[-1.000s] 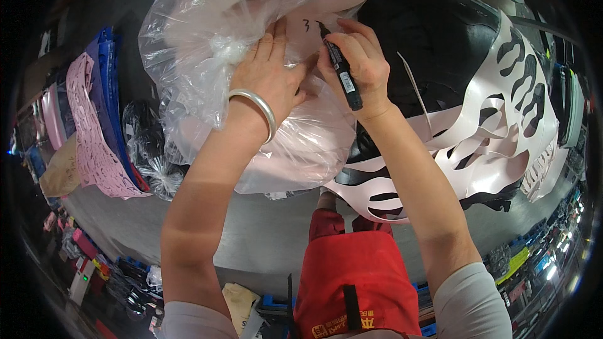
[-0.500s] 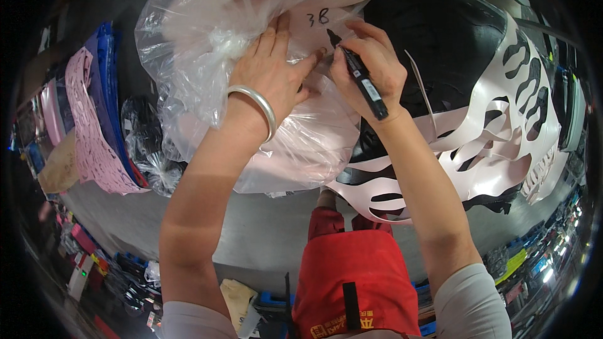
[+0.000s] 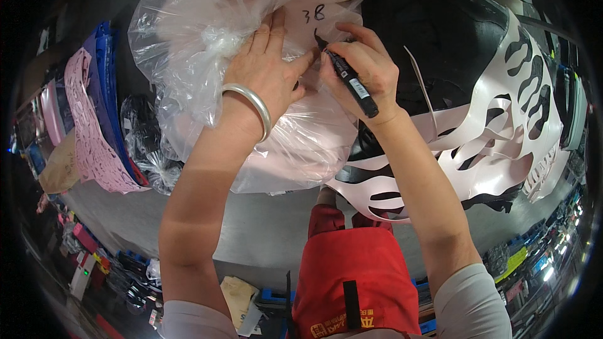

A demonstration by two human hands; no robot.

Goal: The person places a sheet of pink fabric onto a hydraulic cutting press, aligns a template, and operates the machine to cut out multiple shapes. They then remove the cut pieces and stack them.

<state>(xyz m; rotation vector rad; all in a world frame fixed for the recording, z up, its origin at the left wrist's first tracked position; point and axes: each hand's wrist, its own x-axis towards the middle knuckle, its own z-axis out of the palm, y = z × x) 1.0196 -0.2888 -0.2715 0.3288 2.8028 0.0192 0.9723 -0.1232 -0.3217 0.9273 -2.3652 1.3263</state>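
A large clear plastic bag (image 3: 182, 44) with a bunched knot lies before me, pale pink sheet material showing through it. My left hand (image 3: 267, 63), with a silver bangle on its wrist, presses flat on the bag, fingers stretched out. My right hand (image 3: 367, 72) grips a black marker pen (image 3: 348, 78), its tip at the pale pink surface to the right of my left fingers. Dark handwritten marks (image 3: 313, 14) stand just beyond the tip, and a short new stroke shows at it.
White sheet offcuts with wavy cutouts (image 3: 483, 157) spread to the right, over a black surface (image 3: 421, 31). Left of the bag lie a pink perforated sheet (image 3: 88, 125), blue sheets (image 3: 107, 81) and a dark plastic bag (image 3: 141, 125). I wear a red apron (image 3: 355, 276).
The marker and my right hand have shifted slightly left, and a short dark stroke has appeared below the earlier marks. My left hand and the bag have also moved a little left.
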